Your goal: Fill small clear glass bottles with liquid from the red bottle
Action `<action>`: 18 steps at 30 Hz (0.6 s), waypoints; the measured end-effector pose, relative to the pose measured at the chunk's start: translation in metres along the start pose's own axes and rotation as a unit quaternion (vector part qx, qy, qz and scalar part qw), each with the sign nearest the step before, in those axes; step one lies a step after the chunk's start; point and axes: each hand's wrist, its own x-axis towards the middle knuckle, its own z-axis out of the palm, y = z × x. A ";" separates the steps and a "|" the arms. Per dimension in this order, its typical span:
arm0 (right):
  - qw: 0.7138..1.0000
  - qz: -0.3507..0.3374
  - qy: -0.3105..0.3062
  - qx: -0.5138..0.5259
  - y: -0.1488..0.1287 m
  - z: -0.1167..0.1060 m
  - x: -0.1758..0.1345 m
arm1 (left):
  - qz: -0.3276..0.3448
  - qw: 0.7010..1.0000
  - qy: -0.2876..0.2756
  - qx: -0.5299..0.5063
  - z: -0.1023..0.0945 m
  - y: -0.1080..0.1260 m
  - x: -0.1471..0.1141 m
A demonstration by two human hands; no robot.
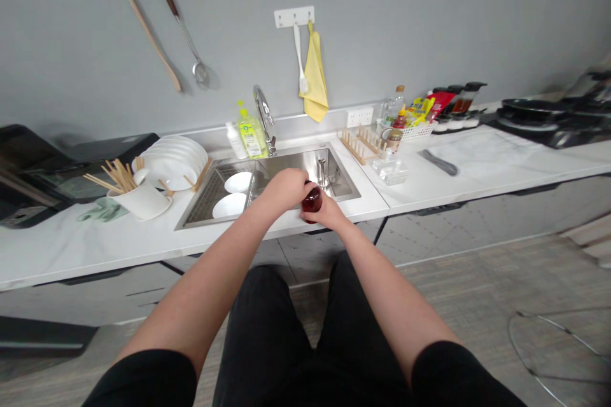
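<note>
Over the front edge of the sink [356,194], I hold a glossy dark red jar [312,200] between both hands. My left hand [287,187] reaches in from the left, its fingers curled at the jar's upper part. From the right, my right hand [328,211] wraps around the jar's side and lower part. Fingers hide much of the jar, and its contents cannot be made out. Two white bowls [231,205] sit on the left side of the sink, beneath the level of my left forearm.
A chrome faucet [262,111] rises behind the sink, beside a yellow-green soap bottle [252,135]. White plates [169,162] and a chopstick holder [146,201] stand left. A wooden rack [356,147], a clear container [390,172] and a condiment basket [417,132] are right.
</note>
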 end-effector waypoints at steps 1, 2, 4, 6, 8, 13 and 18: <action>1.000 0.002 0.001 0.003 -0.001 0.000 0.000 | 0.005 1.000 -0.016 0.010 -0.004 0.001 0.001; 1.000 0.003 -0.001 0.004 -0.001 0.000 -0.001 | 0.019 0.999 -0.034 0.014 -0.008 0.002 0.002; 1.000 0.001 -0.009 0.006 -0.003 -0.001 -0.001 | 0.074 0.995 -0.067 0.002 -0.015 0.002 0.003; 1.000 -0.005 -0.017 0.010 -0.004 -0.001 -0.002 | 0.130 0.988 -0.075 -0.021 -0.019 0.000 0.002; 1.000 -0.009 -0.017 0.014 -0.005 -0.002 -0.002 | 0.141 0.988 -0.050 -0.023 -0.021 -0.001 0.001; 1.000 -0.006 -0.010 0.006 -0.005 -0.002 -0.001 | 0.077 0.996 -0.048 0.026 -0.017 -0.001 0.000; 1.000 -0.006 -0.015 0.000 -0.007 -0.002 -0.001 | 0.139 0.990 -0.017 -0.022 -0.015 0.003 0.000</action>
